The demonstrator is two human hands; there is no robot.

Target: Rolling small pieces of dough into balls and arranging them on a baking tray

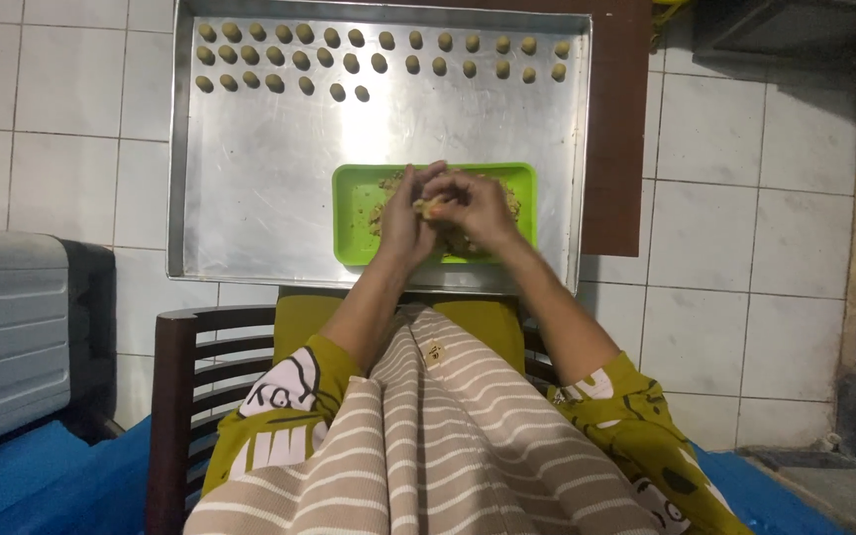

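Both hands meet over a shallow green plastic tray [354,213], rectangular with rounded corners. The left hand [400,220] and right hand [475,208] are pressed close together, fingertips curled inward around a small lump of dough [432,206], pale tan and coarse-looking; how firmly each hand grips it cannot be told. Under the hands, the green tray holds a crumbly, grainy heap of mixture [508,196], brownish and loose at the edges. The green tray sits at the near edge of a large baking sheet [279,188] of dull, scuffed metal with a low raised rim. Along its far side lie rows of small dough balls [351,62], smooth, oval and tan, the third row reaching only partway across. The sheet rests on a dark brown wooden tabletop [616,149] above a white tiled floor [725,218]
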